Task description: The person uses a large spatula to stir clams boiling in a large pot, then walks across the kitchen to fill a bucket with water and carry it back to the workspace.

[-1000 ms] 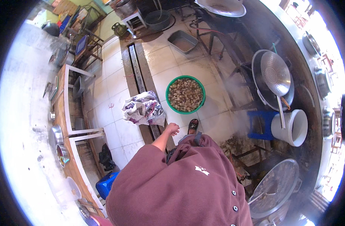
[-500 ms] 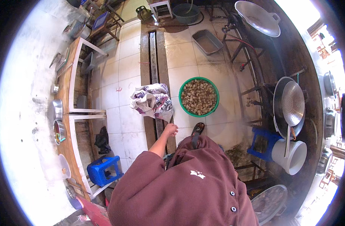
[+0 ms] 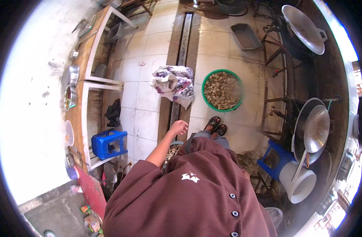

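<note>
My left hand [image 3: 179, 127] hangs in front of my body with loosely bent fingers and nothing in it. Close beyond it, a crumpled white and purple sack [image 3: 174, 85] lies over the floor channel. Beneath my left forearm, partly hidden by my shirt, is a container of pale pieces [image 3: 174, 151]. A round green-rimmed basin [image 3: 205, 98] full of pale brown chunks stands on the tiles ahead of my feet. Only a sliver of what seems to be my right hand [image 3: 245, 173] shows beside the shirt; its fingers are hidden.
A wooden table [image 3: 76, 100] with bowls runs along the left wall, a blue stool [image 3: 109, 144] beside it. On the right are a large wok [image 3: 303, 29], a perforated ladle [image 3: 316, 128], a white bucket [image 3: 297, 181] and another blue stool [image 3: 274, 158]. A grey tray [image 3: 246, 36] lies farther off.
My view has turned and shifted, so the sack and basin sit differently in it. Both feet now show, and the container under my left forearm has come into sight. My left hand stays empty.
</note>
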A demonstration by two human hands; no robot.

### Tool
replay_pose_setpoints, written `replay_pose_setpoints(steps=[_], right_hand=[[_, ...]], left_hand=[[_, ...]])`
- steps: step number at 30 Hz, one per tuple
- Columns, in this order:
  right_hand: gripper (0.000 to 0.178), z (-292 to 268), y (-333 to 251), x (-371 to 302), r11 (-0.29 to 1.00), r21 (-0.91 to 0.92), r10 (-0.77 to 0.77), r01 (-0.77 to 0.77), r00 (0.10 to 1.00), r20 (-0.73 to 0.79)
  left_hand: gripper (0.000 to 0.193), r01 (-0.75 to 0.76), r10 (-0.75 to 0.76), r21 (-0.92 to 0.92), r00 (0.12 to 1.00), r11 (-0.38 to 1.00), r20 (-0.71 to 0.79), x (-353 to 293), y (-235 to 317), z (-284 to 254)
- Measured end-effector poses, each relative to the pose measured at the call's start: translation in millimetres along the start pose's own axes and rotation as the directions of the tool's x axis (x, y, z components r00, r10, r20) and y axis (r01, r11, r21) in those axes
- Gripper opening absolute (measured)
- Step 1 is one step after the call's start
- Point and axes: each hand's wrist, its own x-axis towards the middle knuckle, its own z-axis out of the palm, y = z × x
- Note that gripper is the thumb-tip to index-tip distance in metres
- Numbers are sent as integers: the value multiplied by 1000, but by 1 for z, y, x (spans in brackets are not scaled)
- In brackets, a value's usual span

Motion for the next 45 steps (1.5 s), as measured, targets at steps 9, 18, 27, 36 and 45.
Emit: replay_pose_setpoints(steps=[9, 18, 27, 36, 45], right_hand=[[24, 39, -146, 74, 990, -99, -107, 103, 993, -40], [29, 164, -242, 84, 924, -286, -217, 255, 963, 157], [22, 371, -177, 80, 771, -575, -121, 275, 949, 291], [28, 562, -240, 1, 711, -558, -35, 427, 815, 578], [26, 481, -313, -25, 805, -206, -514, 556, 828, 222]], left_hand=[[23, 103, -138, -159, 964, 982, -229, -70, -43, -59], [21, 114, -213, -414, 956, 903, -201, -76, -124, -105], [25, 85, -289, -604, 925, 792, -248, -61, -127, -245], [30, -77, -247, -625, 875, 777, -415, -57, -147, -358], [32, 68, -217, -443, 931, 894, -293, 24, -72, -414]])
